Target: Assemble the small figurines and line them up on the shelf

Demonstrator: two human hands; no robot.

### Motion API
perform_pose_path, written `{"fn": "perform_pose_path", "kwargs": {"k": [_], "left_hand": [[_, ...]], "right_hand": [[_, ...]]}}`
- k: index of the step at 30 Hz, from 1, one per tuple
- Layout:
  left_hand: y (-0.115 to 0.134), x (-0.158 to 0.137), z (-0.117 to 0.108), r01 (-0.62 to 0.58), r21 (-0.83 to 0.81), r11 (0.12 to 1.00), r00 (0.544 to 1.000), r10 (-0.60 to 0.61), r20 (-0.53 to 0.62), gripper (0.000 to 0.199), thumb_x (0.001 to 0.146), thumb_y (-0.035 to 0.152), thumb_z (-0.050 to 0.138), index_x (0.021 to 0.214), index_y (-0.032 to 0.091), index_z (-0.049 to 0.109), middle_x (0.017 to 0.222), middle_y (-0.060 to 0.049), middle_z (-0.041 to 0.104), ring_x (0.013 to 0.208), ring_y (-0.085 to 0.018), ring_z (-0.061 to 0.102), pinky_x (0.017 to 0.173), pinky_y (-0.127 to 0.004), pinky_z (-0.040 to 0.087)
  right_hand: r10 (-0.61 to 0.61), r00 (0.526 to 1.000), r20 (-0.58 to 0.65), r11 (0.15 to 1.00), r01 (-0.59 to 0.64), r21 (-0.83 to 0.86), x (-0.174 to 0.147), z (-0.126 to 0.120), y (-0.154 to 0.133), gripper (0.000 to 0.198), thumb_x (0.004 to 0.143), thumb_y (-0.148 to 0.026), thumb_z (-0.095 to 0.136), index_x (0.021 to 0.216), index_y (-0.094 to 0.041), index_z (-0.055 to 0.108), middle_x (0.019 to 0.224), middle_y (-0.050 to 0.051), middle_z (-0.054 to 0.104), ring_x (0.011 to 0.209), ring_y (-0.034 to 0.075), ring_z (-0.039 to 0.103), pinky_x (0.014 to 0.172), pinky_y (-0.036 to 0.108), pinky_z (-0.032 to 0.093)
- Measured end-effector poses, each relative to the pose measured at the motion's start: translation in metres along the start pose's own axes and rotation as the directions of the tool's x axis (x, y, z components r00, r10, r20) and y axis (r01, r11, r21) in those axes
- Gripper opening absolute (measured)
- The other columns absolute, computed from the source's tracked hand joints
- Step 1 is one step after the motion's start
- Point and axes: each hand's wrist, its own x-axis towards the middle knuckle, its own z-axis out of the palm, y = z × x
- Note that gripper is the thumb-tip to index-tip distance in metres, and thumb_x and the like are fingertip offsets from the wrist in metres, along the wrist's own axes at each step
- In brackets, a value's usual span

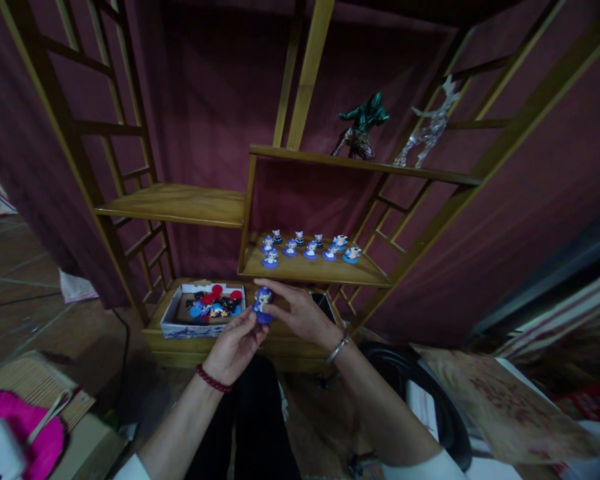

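Note:
A small purple-haired figurine (263, 300) on a purple base is held upright in front of the shelf. My left hand (236, 343) pinches it low, at the base. From the other side, my right hand (303, 313) has its thumb against the figurine and its fingers over the top. Just beyond my hands, similar purple figurines (291, 247) stand in rows on the middle shelf (320, 269). Pink-and-blue figurines (352, 254) stand at the right end, and small dark ones (299, 237) at the back.
Left of my hands, an open box (190, 330) holds a jumble of red, blue and black figurines. A dark tray (323, 305) lies behind my right wrist. Higher up are a green statue (363, 127) and a clear deer ornament (427, 130). A wooden post (310, 73) divides the upper shelving.

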Motion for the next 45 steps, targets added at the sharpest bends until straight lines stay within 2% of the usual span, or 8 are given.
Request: {"fn": "perform_pose_path", "kwargs": {"k": [4, 6, 11, 18, 22, 33, 39, 45], "left_hand": [[-0.004, 0.008, 0.004, 0.010, 0.003, 1.000, 0.999, -0.010, 0.032, 0.018, 0.069, 0.013, 0.064, 0.087, 0.012, 0.062, 0.080, -0.004, 0.062, 0.067, -0.008, 0.056, 0.063, -0.019, 0.044], [-0.007, 0.012, 0.007, 0.012, -0.001, 1.000, 1.000, -0.012, 0.021, 0.019, 0.068, 0.012, 0.065, 0.086, 0.013, 0.062, 0.081, -0.004, 0.062, 0.066, -0.008, 0.056, 0.062, -0.019, 0.044], [-0.013, 0.022, 0.015, 0.037, 0.015, 0.999, 0.999, -0.038, 0.014, 0.015, 0.065, 0.013, 0.067, 0.079, 0.013, 0.062, 0.075, -0.003, 0.062, 0.064, -0.009, 0.057, 0.060, -0.020, 0.044], [-0.016, 0.034, 0.021, 0.062, 0.027, 0.998, 0.998, -0.061, -0.023, 0.016, 0.066, 0.014, 0.067, 0.081, 0.011, 0.061, 0.073, -0.003, 0.062, 0.062, -0.009, 0.057, 0.057, -0.018, 0.044], [-0.018, 0.038, 0.019, 0.062, 0.012, 0.998, 0.996, -0.061, -0.059, 0.014, 0.066, 0.012, 0.066, 0.079, 0.010, 0.061, 0.072, -0.004, 0.062, 0.062, -0.009, 0.057, 0.058, -0.018, 0.045], [-0.021, 0.042, 0.015, 0.087, 0.038, 0.995, 0.996, -0.087, -0.001, 0.018, 0.064, 0.009, 0.066, 0.082, 0.009, 0.063, 0.078, -0.005, 0.062, 0.068, -0.009, 0.058, 0.064, -0.018, 0.046], [-0.020, 0.041, 0.017, 0.083, 0.011, 0.996, 0.996, -0.083, -0.009, 0.017, 0.064, 0.008, 0.066, 0.081, 0.008, 0.064, 0.076, -0.005, 0.062, 0.065, -0.009, 0.057, 0.059, -0.016, 0.046], [-0.019, 0.040, 0.018, 0.077, -0.057, 0.995, 0.996, -0.079, -0.032, 0.012, 0.063, 0.008, 0.067, 0.074, 0.007, 0.064, 0.071, -0.005, 0.062, 0.062, -0.008, 0.057, 0.056, -0.014, 0.046]], "right_hand": [[0.109, 0.993, -0.048, 0.993, -0.107, 0.056, -0.004, -0.001, 0.009, 0.051, 0.076, -0.026, 0.056, 0.124, -0.027, 0.039, 0.112, 0.002, 0.057, 0.100, 0.016, 0.054, 0.086, 0.032, 0.043], [0.151, 0.986, -0.074, 0.986, -0.144, 0.084, -0.006, -0.003, 0.014, 0.047, 0.075, -0.026, 0.057, 0.120, -0.025, 0.044, 0.104, 0.002, 0.060, 0.096, 0.015, 0.056, 0.084, 0.031, 0.045], [0.215, 0.973, -0.084, 0.963, -0.197, 0.184, -0.009, -0.008, 0.027, 0.033, 0.075, -0.028, 0.056, 0.107, -0.022, 0.053, 0.096, 0.001, 0.062, 0.086, 0.014, 0.058, 0.079, 0.029, 0.046], [0.292, 0.951, -0.103, 0.918, -0.249, 0.309, -0.011, -0.010, 0.042, 0.033, 0.072, -0.027, 0.058, 0.105, -0.021, 0.054, 0.093, 0.001, 0.061, 0.085, 0.014, 0.057, 0.078, 0.027, 0.046], [0.306, 0.946, -0.110, 0.899, -0.249, 0.360, -0.011, -0.008, 0.049, 0.031, 0.072, -0.026, 0.059, 0.102, -0.021, 0.054, 0.091, 0.001, 0.061, 0.084, 0.013, 0.057, 0.077, 0.026, 0.047], [0.329, 0.938, -0.109, 0.873, -0.258, 0.414, -0.014, -0.009, 0.054, 0.032, 0.070, -0.027, 0.061, 0.101, -0.022, 0.056, 0.087, 0.000, 0.062, 0.081, 0.014, 0.058, 0.075, 0.027, 0.047], [0.330, 0.936, -0.125, 0.880, -0.257, 0.399, -0.013, -0.011, 0.051, 0.032, 0.070, -0.028, 0.062, 0.101, -0.022, 0.056, 0.090, 0.001, 0.063, 0.084, 0.015, 0.059, 0.078, 0.028, 0.046], [0.297, 0.952, -0.079, 0.898, -0.250, 0.363, -0.009, -0.015, 0.043, 0.032, 0.071, -0.029, 0.060, 0.103, -0.022, 0.055, 0.092, 0.001, 0.063, 0.085, 0.015, 0.059, 0.079, 0.029, 0.047]]}}
